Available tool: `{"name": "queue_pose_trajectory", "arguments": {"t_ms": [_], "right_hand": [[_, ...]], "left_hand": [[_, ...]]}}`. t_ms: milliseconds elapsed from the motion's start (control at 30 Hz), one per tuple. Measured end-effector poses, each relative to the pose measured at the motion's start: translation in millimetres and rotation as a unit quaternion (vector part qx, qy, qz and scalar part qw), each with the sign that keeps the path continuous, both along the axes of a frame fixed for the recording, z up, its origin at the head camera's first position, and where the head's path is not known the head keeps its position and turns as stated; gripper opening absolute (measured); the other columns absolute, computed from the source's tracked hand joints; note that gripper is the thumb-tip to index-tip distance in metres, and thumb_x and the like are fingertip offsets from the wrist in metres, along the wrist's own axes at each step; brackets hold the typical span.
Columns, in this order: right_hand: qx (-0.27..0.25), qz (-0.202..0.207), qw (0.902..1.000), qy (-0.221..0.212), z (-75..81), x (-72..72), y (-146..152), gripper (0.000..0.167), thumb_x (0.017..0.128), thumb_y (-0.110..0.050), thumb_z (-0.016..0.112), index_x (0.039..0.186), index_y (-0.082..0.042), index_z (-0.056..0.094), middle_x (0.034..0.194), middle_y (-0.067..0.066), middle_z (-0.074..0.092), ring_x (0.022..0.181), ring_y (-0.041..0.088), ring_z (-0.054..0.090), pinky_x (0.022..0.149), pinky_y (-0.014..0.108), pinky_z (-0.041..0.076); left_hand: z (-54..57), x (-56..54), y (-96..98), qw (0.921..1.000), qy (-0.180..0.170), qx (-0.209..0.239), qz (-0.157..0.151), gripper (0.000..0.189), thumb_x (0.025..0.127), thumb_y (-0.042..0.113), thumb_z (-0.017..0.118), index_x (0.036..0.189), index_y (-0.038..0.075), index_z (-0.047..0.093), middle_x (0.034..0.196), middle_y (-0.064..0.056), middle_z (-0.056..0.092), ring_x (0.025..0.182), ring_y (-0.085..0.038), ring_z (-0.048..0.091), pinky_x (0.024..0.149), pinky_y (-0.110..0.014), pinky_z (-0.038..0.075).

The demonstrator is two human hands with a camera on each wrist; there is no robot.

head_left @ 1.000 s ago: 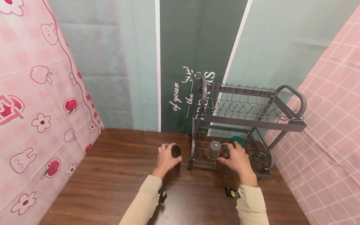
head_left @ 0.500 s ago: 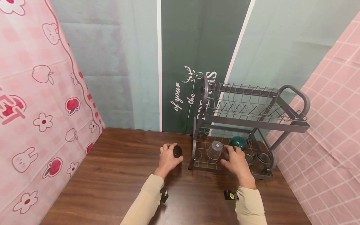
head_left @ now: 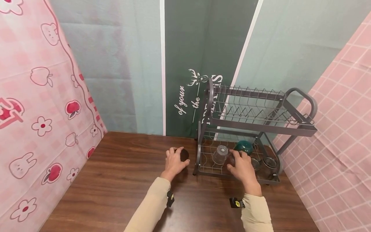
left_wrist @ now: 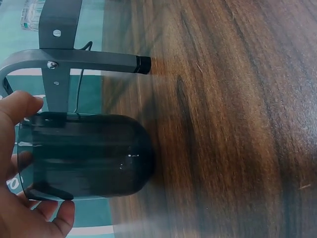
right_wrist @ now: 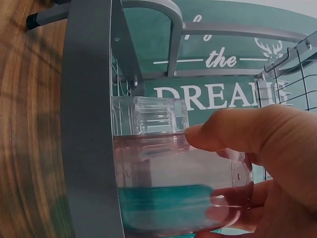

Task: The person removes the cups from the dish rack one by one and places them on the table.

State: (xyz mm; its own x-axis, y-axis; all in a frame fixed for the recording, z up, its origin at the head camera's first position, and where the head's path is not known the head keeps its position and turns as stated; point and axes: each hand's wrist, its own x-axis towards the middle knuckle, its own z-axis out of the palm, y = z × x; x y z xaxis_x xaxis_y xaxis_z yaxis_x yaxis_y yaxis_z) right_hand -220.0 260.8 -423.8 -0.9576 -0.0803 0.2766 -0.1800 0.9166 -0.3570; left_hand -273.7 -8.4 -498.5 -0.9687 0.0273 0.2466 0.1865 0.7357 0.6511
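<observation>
My left hand holds a dark tinted glass cup just left of the dish rack. In the left wrist view, thumb and fingers are around its rim end, with the rounded base toward the table; whether it touches the table I cannot tell. On the rack's lower tier, my right hand grips a pinkish see-through glass near its base, which faces up. Close beside that glass stands a clear glass, upside down. Behind my right fingers sits a teal glass bowl or cup.
Two dark glasses, one nearer and one smaller, stand at the lower tier's right. The rack's wire upper tier overhangs the back. Wooden table extends left and front; a pink curtain is close on the right.
The left hand has shifted slightly right with the dark cup, toward the rack. The right hand and the pinkish glass have moved a little left, nearer the clear glass.
</observation>
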Motion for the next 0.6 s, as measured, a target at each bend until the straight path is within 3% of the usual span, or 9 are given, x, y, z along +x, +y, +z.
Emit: {"name": "queue_pose_trajectory", "arguments": {"t_ms": [200,467,600], "right_hand": [[0.001,-0.002,1.0000,0.000,-0.3,-1.5,2.1,0.055,0.078,-0.012,0.068,0.128,0.001,0.049,0.124,0.036,0.038,0.113,0.055,0.034,0.076,0.065,0.039],[0.002,-0.011,0.9998,0.017,20.0,-1.9,8.3,0.055,0.076,-0.014,0.069,0.127,-0.003,0.052,0.125,0.033,0.039,0.112,0.053,0.035,0.072,0.065,0.040],[0.004,-0.007,1.0000,-0.002,23.8,0.7,7.5,0.056,0.078,-0.015,0.068,0.129,-0.003,0.051,0.128,0.034,0.037,0.114,0.053,0.034,0.075,0.066,0.039]], "left_hand": [[3.3,0.4,-0.7,0.9998,-0.009,-0.017,-0.004,0.065,0.075,0.040,0.073,0.131,0.014,0.053,0.124,-0.016,0.042,0.110,-0.033,0.036,0.081,-0.047,0.039],[20.8,4.2,-13.0,0.9995,0.003,-0.028,0.013,0.065,0.073,0.044,0.073,0.129,0.014,0.055,0.127,-0.017,0.043,0.112,-0.035,0.040,0.084,-0.050,0.036],[24.6,5.9,-16.1,0.9993,0.004,-0.038,0.006,0.062,0.074,0.043,0.073,0.126,0.013,0.057,0.125,-0.016,0.045,0.111,-0.035,0.042,0.083,-0.049,0.037]]}}
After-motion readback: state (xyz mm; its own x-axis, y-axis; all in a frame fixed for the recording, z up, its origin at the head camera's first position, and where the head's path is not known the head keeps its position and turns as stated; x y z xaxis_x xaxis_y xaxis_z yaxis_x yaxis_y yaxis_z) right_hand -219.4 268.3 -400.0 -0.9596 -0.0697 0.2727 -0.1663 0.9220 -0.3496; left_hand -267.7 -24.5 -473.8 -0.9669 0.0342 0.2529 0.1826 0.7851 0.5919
